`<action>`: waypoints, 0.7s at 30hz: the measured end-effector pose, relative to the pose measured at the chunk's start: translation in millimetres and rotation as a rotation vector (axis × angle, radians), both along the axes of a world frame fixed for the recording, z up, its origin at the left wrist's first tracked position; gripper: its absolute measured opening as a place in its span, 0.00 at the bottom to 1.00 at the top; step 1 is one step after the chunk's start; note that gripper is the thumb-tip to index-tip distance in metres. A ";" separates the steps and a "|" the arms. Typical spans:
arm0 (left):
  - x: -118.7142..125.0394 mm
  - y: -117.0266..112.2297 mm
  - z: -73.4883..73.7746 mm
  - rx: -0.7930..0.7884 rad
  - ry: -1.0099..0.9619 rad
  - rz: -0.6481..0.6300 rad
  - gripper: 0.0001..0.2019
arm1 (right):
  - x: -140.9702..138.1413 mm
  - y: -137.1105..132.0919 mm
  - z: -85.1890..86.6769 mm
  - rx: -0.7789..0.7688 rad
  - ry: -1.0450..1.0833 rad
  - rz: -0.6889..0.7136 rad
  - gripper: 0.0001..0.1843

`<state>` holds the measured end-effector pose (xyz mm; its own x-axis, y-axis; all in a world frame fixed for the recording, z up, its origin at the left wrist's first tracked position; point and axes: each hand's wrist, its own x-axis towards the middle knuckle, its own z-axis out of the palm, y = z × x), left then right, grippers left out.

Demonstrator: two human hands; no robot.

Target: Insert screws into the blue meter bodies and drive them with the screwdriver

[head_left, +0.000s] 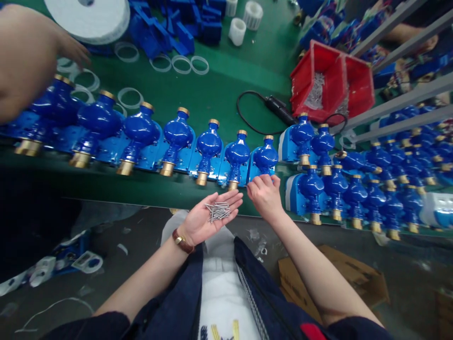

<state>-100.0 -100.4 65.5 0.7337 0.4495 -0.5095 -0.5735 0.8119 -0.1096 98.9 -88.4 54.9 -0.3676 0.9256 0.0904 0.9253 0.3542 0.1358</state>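
Note:
My left hand (208, 219) lies palm up with its fingers stretched out, holding a small pile of long metal screws (218, 211) on the palm. My right hand (265, 196) is closed in a pinch at the lower edge of a glossy blue bulb-shaped fitting (265, 156); whatever is between the fingertips is hidden. That fitting has a brass collar on top and sits on a light blue base. Just left stands a similar blue fitting (237, 155), its lower brass end (232, 185) close above my left fingers. Several more like it line the bench edge leftward.
A red divided bin (332, 85) holds small metal parts. Before it lies a black corded tool (279, 109). More blue fittings (356, 192) fill the right side, beside grey rails (399, 123). Clear rings (181, 64) lie behind the row. Another person's arm (24, 56) reaches in at left.

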 end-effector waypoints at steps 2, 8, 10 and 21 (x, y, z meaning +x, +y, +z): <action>0.5 0.9 1.1 0.003 -0.003 -0.007 0.25 | 0.2 3.1 -1.5 -0.036 -0.002 0.050 0.11; 0.1 1.7 4.4 -0.008 -0.043 0.000 0.27 | -3.7 -1.8 13.1 -0.012 0.223 -0.051 0.09; 0.2 0.8 3.5 -0.007 -0.060 0.002 0.27 | -15.4 -11.5 26.0 0.002 0.399 -0.012 0.12; 3.0 -7.7 -2.2 -0.023 -0.012 -0.070 0.28 | -66.2 -28.7 43.4 -0.431 0.326 0.280 0.10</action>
